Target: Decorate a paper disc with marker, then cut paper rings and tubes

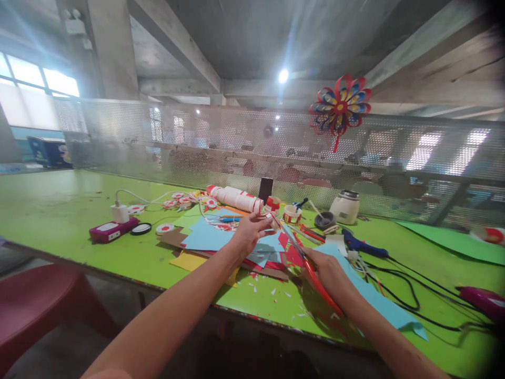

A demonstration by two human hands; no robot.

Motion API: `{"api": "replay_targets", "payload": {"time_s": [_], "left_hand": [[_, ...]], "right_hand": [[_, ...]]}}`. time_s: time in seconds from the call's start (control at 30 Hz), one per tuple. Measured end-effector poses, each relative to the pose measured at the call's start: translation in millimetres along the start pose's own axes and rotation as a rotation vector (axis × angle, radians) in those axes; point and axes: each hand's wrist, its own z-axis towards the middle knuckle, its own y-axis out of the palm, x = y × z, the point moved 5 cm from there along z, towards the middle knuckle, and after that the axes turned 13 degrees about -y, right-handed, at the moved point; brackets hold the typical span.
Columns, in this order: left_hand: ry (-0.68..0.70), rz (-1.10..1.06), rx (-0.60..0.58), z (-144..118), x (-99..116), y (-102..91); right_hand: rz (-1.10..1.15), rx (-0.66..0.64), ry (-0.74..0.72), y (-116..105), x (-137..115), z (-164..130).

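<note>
My left hand (252,230) reaches over a pile of coloured paper sheets (209,238) and pinches a small white and red paper piece (272,220) between its fingertips. My right hand (329,268) grips red-handled scissors (311,271), whose blades (290,237) point up and left towards that piece. Both hands hover above the green table (59,210). Small paper scraps (276,295) lie near the front edge.
A blue glue gun (361,245) with black cables lies right of the hands. Behind are a white jar (345,207), tape rolls (292,213), a paper roll (236,198) and a pink device (112,230). A paper pinwheel (340,108) hangs on the mesh fence. A red stool (43,305) stands left.
</note>
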Motion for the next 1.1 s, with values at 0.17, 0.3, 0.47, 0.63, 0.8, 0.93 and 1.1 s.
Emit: {"api": "replay_targets", "payload": {"time_s": [0.17,0.3,0.47,0.63,0.8,0.93,1.1], "left_hand": [[0.008,-0.007,0.005,-0.1,2.5,-1.6],[0.012,-0.010,0.003,-0.3,5.2,-3.8],[0.010,0.002,-0.006,0.4,5.6,-4.4],[0.015,0.015,-0.013,-0.3,5.4,-3.0],[0.021,0.032,-0.016,-1.1,5.5,-2.4],[0.028,0.038,-0.012,-0.8,5.9,-3.2],[0.032,0.044,-0.011,-1.0,5.3,-2.7]], "right_hand": [[-0.001,0.000,-0.002,1.6,2.8,0.5],[-0.014,-0.003,-0.005,4.7,6.6,-0.3],[-0.019,-0.011,0.002,5.8,8.6,-1.6],[-0.042,-0.011,0.019,0.3,2.8,-1.2],[-0.060,-0.027,0.017,-3.8,-2.3,-1.2],[-0.123,-0.037,0.009,-3.0,-0.1,-1.6],[-0.109,-0.039,0.012,-3.6,-2.3,-2.2]]}}
